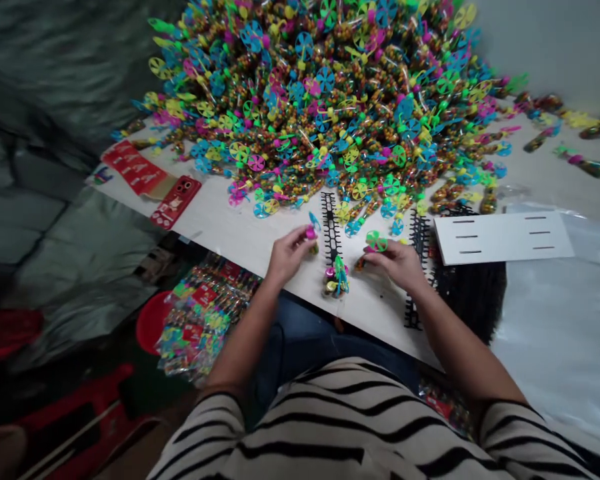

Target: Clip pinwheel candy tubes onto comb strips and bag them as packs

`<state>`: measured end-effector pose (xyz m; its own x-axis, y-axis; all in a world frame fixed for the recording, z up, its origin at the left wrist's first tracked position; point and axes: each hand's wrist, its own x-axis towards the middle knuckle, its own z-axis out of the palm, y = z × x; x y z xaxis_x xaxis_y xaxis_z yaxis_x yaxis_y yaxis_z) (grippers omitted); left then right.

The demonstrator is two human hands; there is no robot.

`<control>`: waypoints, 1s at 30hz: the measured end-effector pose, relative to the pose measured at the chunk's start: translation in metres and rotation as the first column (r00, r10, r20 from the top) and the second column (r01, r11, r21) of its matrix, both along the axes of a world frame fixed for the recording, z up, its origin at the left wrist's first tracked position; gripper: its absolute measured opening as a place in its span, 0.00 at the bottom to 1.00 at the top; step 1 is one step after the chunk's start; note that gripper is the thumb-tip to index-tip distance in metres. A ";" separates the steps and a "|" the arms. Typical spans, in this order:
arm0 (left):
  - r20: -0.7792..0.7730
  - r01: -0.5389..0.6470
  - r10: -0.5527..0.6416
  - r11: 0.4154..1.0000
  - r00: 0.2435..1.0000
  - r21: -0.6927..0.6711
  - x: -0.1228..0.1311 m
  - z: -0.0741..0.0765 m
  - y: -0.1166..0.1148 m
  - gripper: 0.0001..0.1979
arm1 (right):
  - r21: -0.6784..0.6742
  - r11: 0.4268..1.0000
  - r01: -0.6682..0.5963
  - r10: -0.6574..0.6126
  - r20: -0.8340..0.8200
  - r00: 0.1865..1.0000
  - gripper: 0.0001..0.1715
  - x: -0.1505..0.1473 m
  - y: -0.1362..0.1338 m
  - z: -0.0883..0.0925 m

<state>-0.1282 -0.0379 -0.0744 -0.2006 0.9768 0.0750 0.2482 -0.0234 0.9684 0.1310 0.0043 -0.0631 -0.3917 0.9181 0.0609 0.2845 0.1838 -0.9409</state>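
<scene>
Two grips busy here: my left grip (290,255) is pinched shut on a small magenta plastic piece (310,233), with a blue pinwheel (314,222) right next to it, though I can't tell if they're joined. My right grip (394,264) is clamped on a green pinwheel (376,241). Between my hands, a black comb-like strip (331,227) lies on the counter (220,220), with a little cluster of pinwheels (336,279) at its near end. Another black strip (419,267) sits just past my right hand. Across the far side there's a massive heap of colourful pinwheel candy tubes (305,87), spilling toward my hands. Off to the left on the counter are some red printed cards (133,167) and a phone in a red case (175,202). To the right, a white slotted card (503,237) sits at the counter's edge beside a clear plastic sheet (555,320). Down on the left there's a pile of bagged pinwheels (203,317) by a red bucket (153,320).
</scene>
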 end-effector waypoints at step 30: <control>-0.081 0.155 -0.157 0.988 0.984 -0.025 0.025 -0.031 -0.051 0.16 | 0.079 0.994 -0.081 0.094 -0.190 0.977 0.13 -0.055 -0.029 -0.024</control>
<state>-0.1036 -0.0884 -0.1052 -0.0393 0.9970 0.0664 0.3218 -0.0503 0.9455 0.0755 -0.0251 -0.0869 -0.4448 0.8715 0.2066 0.0784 0.2677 -0.9603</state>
